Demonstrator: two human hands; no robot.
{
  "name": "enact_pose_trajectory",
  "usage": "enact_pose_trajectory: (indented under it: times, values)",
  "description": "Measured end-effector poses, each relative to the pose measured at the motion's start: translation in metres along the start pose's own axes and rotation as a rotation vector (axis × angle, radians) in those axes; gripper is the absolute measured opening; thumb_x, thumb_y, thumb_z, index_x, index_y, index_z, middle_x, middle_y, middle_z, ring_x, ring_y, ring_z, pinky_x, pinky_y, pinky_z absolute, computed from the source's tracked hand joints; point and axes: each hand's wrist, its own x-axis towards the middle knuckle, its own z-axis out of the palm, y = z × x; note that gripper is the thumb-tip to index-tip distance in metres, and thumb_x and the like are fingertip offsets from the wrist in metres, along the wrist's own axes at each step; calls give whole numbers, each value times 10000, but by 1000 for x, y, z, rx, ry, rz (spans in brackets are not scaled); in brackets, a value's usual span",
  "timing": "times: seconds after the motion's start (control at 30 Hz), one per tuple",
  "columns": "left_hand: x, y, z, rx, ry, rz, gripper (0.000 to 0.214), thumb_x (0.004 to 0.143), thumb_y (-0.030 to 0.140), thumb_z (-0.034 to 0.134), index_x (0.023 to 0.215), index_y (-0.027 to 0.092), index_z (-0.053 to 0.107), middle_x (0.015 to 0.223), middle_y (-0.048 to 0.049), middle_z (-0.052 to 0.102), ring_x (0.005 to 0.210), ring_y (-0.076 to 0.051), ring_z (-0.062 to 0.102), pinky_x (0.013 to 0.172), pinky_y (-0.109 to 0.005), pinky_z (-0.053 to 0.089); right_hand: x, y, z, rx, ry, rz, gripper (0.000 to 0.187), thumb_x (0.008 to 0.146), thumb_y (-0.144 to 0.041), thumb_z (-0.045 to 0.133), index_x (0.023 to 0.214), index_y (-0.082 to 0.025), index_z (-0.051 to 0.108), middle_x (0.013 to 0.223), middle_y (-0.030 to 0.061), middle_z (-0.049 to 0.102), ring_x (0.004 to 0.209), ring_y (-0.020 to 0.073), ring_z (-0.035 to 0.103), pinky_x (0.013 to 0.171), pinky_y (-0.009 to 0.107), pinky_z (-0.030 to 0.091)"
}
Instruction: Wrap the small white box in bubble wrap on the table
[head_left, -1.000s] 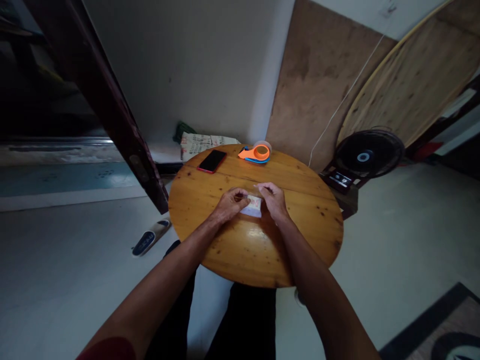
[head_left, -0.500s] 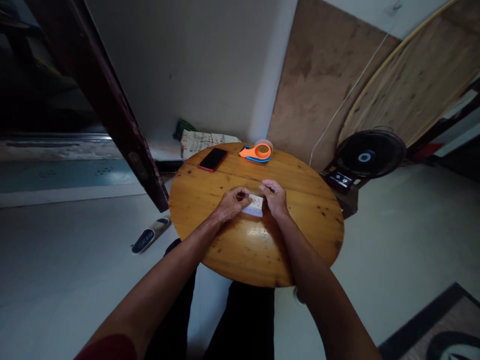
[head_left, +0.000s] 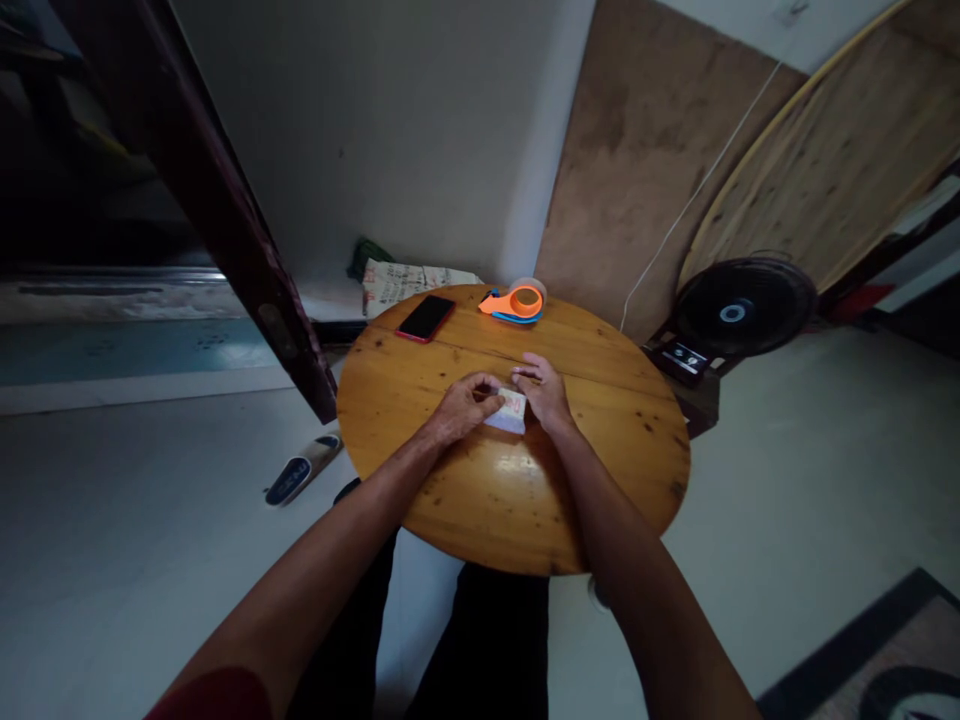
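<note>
A small white box-like block with reddish print on top (head_left: 511, 405) rests on the round wooden table (head_left: 480, 520). My left hand (head_left: 466, 405) grips it from the left, its thumb over the top and its fingers along the far side. At the block's right far corner is my right hand (head_left: 546, 393), fingers half bent and spread apart. Whether its fingertips touch the block is too small to tell. Farther back on the table lies an orange and blue tape dispenser (head_left: 517, 302) with a clear roll. A red-edged phone (head_left: 426, 318) lies left of it.
Behind the table, a printed sack (head_left: 412, 280) leans by the wall. To the right stands a black fan (head_left: 735, 310) beside a propped round wooden board (head_left: 817, 170). A slipper (head_left: 300, 470) is on the floor at left, near a dark door frame (head_left: 225, 200).
My right hand has shifted slightly left and its fingers have moved nearer the block's far edge. My left hand and the block stay in place.
</note>
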Motion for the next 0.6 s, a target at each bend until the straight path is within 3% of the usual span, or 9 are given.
enact_pose_trajectory:
  times: [0.2, 0.47, 0.6]
  values:
    - [1, -4, 0, -40, -30, -9, 273, 690, 336, 689, 878, 165, 589, 821, 0, 609, 698, -109, 557, 654, -229, 443, -2, -9, -2, 63, 60, -40, 295, 656, -333, 629, 921, -204, 634, 808, 20, 680, 740, 172, 623, 749, 326, 495]
    - [1, 1, 1, -32, -13, -40, 251, 696, 340, 685, 830, 159, 575, 750, 24, 569, 654, -89, 505, 622, -215, 403, -16, -31, -5, -2, -134, -83, 268, 675, -300, 632, 928, -217, 665, 788, 6, 681, 685, 155, 612, 685, 301, 490]
    - [3, -3, 3, -62, 4, -22, 258, 692, 341, 692, 824, 162, 560, 756, 27, 567, 673, -89, 509, 641, -217, 407, -23, -36, -14, -161, -193, -244, 231, 732, -258, 591, 936, -240, 698, 814, 19, 704, 747, 184, 639, 754, 345, 493]
